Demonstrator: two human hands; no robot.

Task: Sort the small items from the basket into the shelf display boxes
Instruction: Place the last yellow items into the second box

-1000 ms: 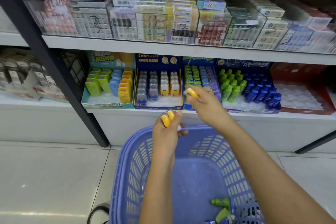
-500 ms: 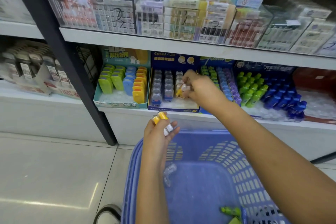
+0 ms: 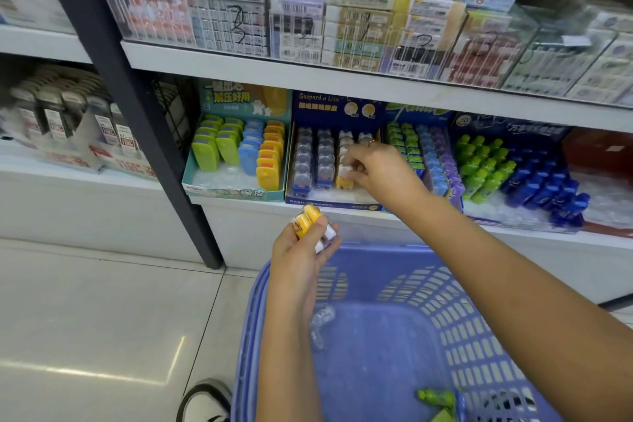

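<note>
My left hand (image 3: 301,250) hovers above the blue basket (image 3: 255,319) and grips a few small yellow-and-white items (image 3: 309,221). My right hand (image 3: 380,171) reaches into the dark blue display box (image 3: 334,205) on the lower shelf. Its fingertips pinch a yellow-and-white item (image 3: 344,181) standing at the front of the box's third row. The two left rows hold clear, blue-based items (image 3: 313,161). In the basket lie green items (image 3: 436,399) at the bottom right and a clear item (image 3: 322,319) near my left wrist.
A teal box (image 3: 236,190) of green, blue and orange items stands to the left of the dark blue box. To the right are a box of small coloured items (image 3: 424,154) and green and blue bottles (image 3: 513,175). A black shelf post (image 3: 137,113) rises on the left. My shoe (image 3: 205,401) is on the tiled floor.
My right hand carried a yellow item from above the basket into the dark blue box and lowered it to the third row's front. The left hand stayed put with its items.
</note>
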